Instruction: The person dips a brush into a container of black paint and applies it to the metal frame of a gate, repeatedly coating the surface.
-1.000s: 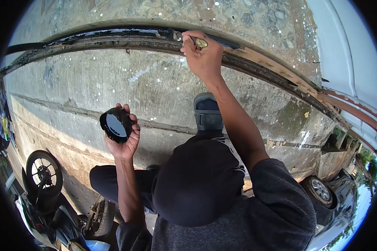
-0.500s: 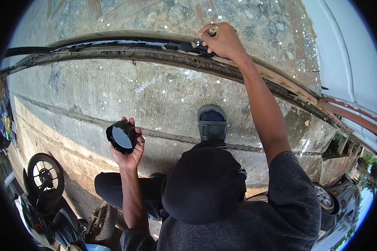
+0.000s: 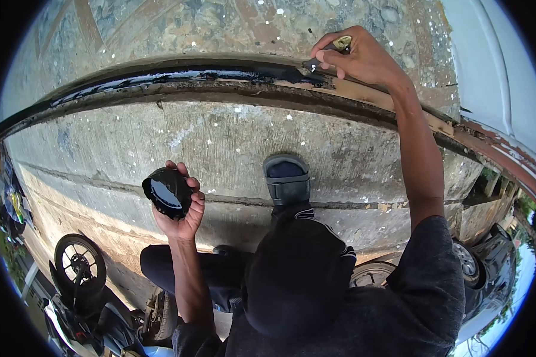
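Note:
My left hand (image 3: 187,208) is wrapped round a round black container (image 3: 187,189), tilted so that the glossy dark paint (image 3: 165,194) inside shows. At the upper right, my right hand (image 3: 363,56) grips a paintbrush (image 3: 323,60) with a dark handle. Its bristle end touches a long strip (image 3: 238,72) at the foot of the stone wall. Left of the brush the strip is wet, shiny black; to the right a light brown stretch (image 3: 363,92) shows.
A sandalled foot (image 3: 287,178) stands on the paint-spotted concrete (image 3: 232,143). Motorbikes (image 3: 80,262) are parked at lower left, and a dark car (image 3: 488,268) at lower right. A white panel (image 3: 488,65) stands at upper right.
My right hand has moved right along the strip with the paintbrush. More of the strip beside the brush looks black. The left hand still holds the container, at a slightly different tilt.

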Action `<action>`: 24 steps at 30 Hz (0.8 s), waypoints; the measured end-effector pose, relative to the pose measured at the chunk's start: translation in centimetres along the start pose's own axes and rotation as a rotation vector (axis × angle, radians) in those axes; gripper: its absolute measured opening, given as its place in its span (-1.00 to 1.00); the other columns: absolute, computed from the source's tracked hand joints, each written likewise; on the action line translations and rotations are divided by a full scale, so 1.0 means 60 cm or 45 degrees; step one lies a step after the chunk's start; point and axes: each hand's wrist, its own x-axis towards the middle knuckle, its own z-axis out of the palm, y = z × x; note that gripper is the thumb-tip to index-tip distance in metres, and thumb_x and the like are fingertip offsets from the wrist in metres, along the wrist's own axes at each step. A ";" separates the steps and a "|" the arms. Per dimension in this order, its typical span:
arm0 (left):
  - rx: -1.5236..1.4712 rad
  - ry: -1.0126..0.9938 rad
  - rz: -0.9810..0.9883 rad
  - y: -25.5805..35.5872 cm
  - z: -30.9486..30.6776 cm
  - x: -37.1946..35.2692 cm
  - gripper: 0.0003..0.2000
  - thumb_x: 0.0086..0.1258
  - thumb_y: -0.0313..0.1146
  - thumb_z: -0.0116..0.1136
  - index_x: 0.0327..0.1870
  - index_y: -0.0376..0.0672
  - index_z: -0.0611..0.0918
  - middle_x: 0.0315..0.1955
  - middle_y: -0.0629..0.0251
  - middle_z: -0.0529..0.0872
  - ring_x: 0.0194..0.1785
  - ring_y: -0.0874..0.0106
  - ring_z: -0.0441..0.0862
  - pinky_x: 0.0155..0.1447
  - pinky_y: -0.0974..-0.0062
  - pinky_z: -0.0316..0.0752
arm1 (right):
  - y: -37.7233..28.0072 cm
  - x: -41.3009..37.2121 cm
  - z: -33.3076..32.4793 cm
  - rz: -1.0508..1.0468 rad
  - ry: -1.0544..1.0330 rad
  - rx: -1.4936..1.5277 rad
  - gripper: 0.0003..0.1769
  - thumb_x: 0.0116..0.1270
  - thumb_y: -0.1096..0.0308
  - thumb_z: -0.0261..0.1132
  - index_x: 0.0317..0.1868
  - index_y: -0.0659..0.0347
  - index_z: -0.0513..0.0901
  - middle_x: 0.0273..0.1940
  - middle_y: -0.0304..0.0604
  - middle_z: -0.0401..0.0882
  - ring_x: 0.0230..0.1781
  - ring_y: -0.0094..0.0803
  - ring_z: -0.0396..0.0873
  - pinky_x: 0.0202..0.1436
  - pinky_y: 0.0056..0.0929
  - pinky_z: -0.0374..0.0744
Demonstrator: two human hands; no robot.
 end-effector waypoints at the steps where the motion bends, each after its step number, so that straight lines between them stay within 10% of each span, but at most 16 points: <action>1: 0.007 0.000 -0.023 -0.005 0.004 0.011 -0.55 0.53 -0.15 0.01 0.39 -0.03 0.41 0.32 0.16 0.50 0.23 0.14 0.51 0.17 0.17 0.51 | 0.004 -0.003 -0.005 -0.038 0.025 0.062 -0.77 0.42 0.21 0.33 -0.10 0.17 0.77 -0.33 -0.17 0.73 -0.65 -0.56 0.52 -0.53 -0.52 0.49; 24: 0.076 0.159 -0.176 -0.041 0.026 0.119 -0.47 0.47 -0.02 0.09 0.38 -0.04 0.38 0.27 0.07 0.54 0.15 0.04 0.57 0.10 0.11 0.57 | 0.098 -0.097 -0.110 0.296 0.259 0.138 -0.76 0.34 0.30 0.26 -0.20 0.33 0.73 -0.50 -0.11 0.69 -0.61 -0.56 0.61 -0.55 -0.55 0.54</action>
